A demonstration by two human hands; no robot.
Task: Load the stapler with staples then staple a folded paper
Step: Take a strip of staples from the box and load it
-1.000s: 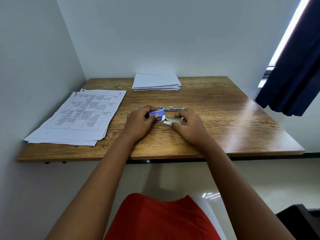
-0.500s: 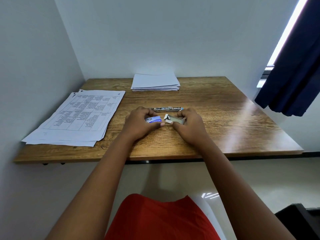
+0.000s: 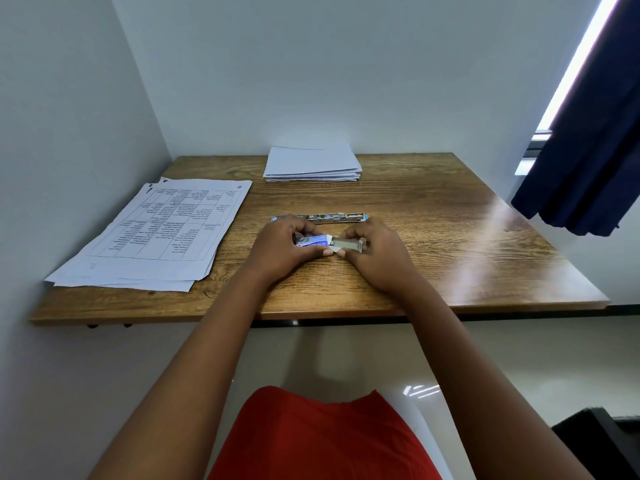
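Note:
On the wooden table [image 3: 433, 271], my left hand [image 3: 282, 249] grips a small blue staple box [image 3: 311, 241] low over the tabletop. My right hand [image 3: 375, 252] pinches the box's grey inner tray [image 3: 349, 244], which is slid partly out to the right with a white flap showing at the joint. Just behind both hands lies the stapler [image 3: 332, 217], opened flat, metal with blue ends. Its left end is partly hidden by my left hand. A stack of folded white paper [image 3: 311, 163] rests at the back of the table.
Printed sheets with a table on them [image 3: 156, 233] lie in a loose pile on the left of the table, against the wall. A dark blue curtain [image 3: 588, 150] hangs at the right beside the window. Bare wood lies to the right of my hands.
Both hands have lowered the staple box closer to the tabletop. The grey tray is drawn a little further out of the blue sleeve. The stapler has not moved.

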